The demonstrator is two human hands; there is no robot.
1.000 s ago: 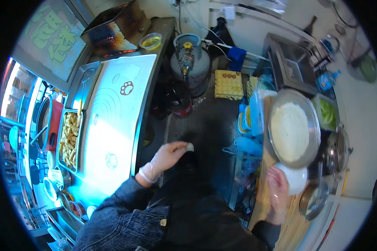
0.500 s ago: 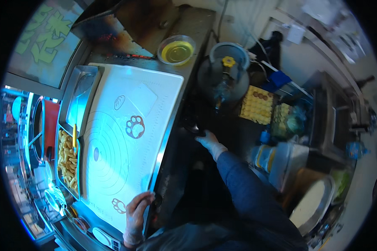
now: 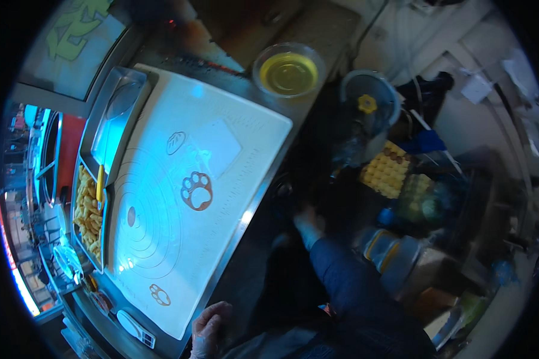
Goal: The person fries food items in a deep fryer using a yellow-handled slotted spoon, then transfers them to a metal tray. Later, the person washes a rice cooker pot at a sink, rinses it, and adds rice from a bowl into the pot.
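Note:
My left hand (image 3: pixel 208 326), in a thin clear glove, is at the lower edge beside the near corner of the white mat (image 3: pixel 245 125). Its fingers are curled closed, with nothing showing in them. My right hand (image 3: pixel 308 226) reaches down into the dark space right of the counter. It is near a black, rounded thing (image 3: pixel 281 190) whose kind I cannot make out; blur and shadow hide the fingers. Printed rings and paw prints mark the mat. Along its left side are a metal tray (image 3: pixel 139 99) and a tray of yellowish food pieces (image 3: pixel 88 218) with a yellow-handled tool (image 3: pixel 100 182).
A bowl of yellow liquid (image 3: pixel 288 75) stands at the counter's far end. A gas cylinder with a yellow valve (image 3: pixel 367 104), an egg tray (image 3: pixel 386 170) and lidded tubs (image 3: pixel 382 248) are to the right. A small white scale (image 3: pixel 135 329) sits at lower left.
The view has turned and shifted. My left hand has come off the mat's edge toward me, its fingers now curled. My right hand remains low beside the counter, now darker and blurred.

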